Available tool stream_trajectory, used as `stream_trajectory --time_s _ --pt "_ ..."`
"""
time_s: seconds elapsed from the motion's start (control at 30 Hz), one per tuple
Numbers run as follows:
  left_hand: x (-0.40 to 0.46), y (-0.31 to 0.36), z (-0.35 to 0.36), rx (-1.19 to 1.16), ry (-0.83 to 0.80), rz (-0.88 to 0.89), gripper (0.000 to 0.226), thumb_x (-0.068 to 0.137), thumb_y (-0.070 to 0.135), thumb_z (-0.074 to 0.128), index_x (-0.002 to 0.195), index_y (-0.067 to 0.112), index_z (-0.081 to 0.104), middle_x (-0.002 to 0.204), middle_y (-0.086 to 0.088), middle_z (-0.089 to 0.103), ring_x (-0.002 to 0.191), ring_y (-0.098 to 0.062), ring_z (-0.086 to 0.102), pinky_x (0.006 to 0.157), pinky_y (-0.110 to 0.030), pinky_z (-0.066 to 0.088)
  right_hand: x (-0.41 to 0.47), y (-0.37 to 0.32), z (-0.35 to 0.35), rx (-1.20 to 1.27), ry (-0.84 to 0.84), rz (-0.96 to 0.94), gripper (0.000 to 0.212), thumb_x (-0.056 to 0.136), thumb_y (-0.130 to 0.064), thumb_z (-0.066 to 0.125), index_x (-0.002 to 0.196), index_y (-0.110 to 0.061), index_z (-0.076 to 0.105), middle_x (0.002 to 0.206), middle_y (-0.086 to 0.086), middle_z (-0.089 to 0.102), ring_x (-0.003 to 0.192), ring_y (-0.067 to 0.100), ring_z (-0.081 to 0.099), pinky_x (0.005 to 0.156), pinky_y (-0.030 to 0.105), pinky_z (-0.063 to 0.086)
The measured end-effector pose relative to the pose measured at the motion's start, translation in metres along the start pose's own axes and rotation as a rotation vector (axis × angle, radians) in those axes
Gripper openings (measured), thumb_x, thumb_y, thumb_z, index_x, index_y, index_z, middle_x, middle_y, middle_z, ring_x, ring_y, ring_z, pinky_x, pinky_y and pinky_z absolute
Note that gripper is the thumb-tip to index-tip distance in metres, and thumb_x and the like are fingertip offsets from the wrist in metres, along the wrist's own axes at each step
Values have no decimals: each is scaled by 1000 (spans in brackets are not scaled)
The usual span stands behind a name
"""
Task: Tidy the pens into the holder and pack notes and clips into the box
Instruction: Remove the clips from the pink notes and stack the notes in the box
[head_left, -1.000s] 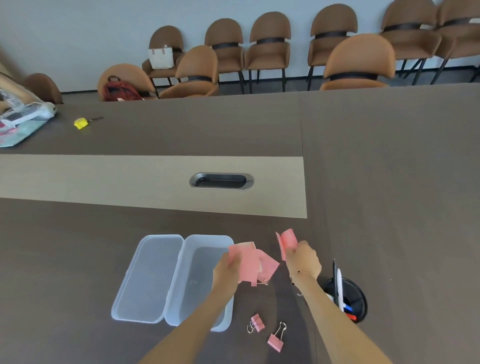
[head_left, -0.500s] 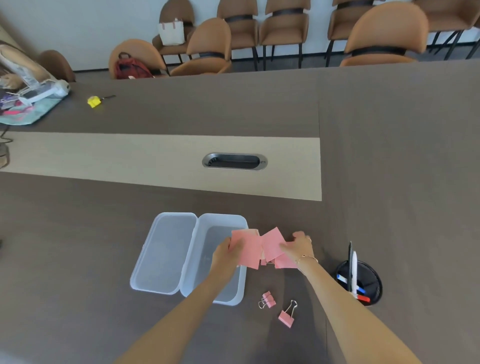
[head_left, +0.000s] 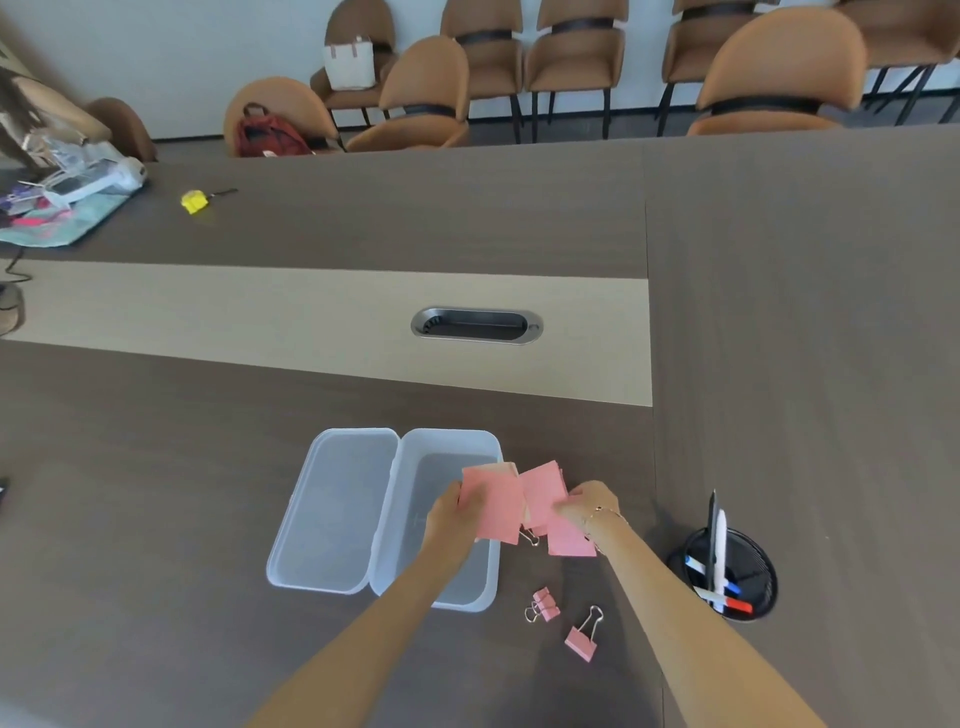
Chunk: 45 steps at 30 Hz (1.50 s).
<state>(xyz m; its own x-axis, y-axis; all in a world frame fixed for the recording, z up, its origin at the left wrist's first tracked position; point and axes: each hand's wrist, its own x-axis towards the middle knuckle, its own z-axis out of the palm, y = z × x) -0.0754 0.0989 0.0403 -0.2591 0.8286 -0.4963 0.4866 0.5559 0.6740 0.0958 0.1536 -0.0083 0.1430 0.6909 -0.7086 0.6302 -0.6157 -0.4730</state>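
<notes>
Both hands grip pink notes (head_left: 493, 506): the left hand (head_left: 447, 514) pinches a sheet over the open box (head_left: 441, 519), the right hand (head_left: 589, 506) gathers several beside it, perhaps over a clip. Square them together before dropping them in.

Both my hands meet out front.
My left hand (head_left: 451, 514) and right hand (head_left: 592, 506) are curled, seemingly pinching, forearms converging.

right hand (head_left: 589, 506) lowered to join left hand (head_left: 447, 514), pink notes (head_left: 519, 501) now gathered together
</notes>
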Motion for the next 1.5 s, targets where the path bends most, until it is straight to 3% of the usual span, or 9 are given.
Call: stream_trajectory --time_s 0.1,0.33,0.47,0.6,0.73,0.87,1.03,1.23,1.5 --pt "-2 5 4 140 -27 27 26 91 17 46 112 5 58 103 -15 68 97 -34 65 85 -44 53 -10 3 -14 -6 38 -58 18 82 -10 54 66 -14 49 66 2 51 65 20 54 47 21 35" --pt "-8 20 24 -24 -25 31 30 77 32 43 93 13 59 78 -6 65 67 -17 60 55 -21 47 -27 16 -42 18 156 -152 17 91 -7 39 89 -9 55 88 7 56 81 27 51 65 26 37" --pt "-12 24 38 -103 40 38 24 93 27 38 108 11 49 99 -13 62 91 -32 62 71 -39 49 -36 21 -48 332 201 -157 18 90 -4 41 88 -7 58 86 9 56 81 27 49 59 27 37" --pt "-13 35 49 -68 112 43 28 98 19 30 108 1 49 102 -17 57 92 -34 56 72 -38 47 -45 28 -43 794 -61 -111 17 96 -9 49 110 -4 58 107 16 62 97 30 58 92 48 49" --pt "-17 41 56 -319 -67 73 36 100 32 23 95 8 49 84 -8 55 70 -17 50 54 -24 40 -54 23 -32 477 -61 -227 16 97 -11 46 103 -5 59 100 9 59 90 23 54 68 26 46" --pt "-20 36 56 -378 -155 162 27 100 29 37 112 9 49 93 -3 60 80 -15 58 61 -21 46 -57 24 -32 483 -28 -344 7 96 -11 49 95 -12 56 99 5 59 90 20 54 60 17 42" --pt "-14 25 59 -386 -93 217 12 96 16 48 107 16 54 94 -1 65 82 -14 61 68 -24 49 -63 34 -39 467 -16 -291 60 93 -20 59 143 -10 28 132 7 51 111 19 53 78 16 43" --pt "-10 11 65 -167 -197 266 21 94 18 52 114 12 52 106 -9 64 95 -21 60 79 -27 47 -56 65 -28 270 12 -283 27 95 -9 46 118 -10 61 119 7 67 109 17 60 85 21 41" --pt "-11 -8 88 201 -115 427 20 92 19 57 111 17 60 95 2 58 91 -14 52 68 -10 39 -45 78 -13 185 227 -357 31 94 2 44 115 -9 64 114 9 67 103 22 63 89 23 46"
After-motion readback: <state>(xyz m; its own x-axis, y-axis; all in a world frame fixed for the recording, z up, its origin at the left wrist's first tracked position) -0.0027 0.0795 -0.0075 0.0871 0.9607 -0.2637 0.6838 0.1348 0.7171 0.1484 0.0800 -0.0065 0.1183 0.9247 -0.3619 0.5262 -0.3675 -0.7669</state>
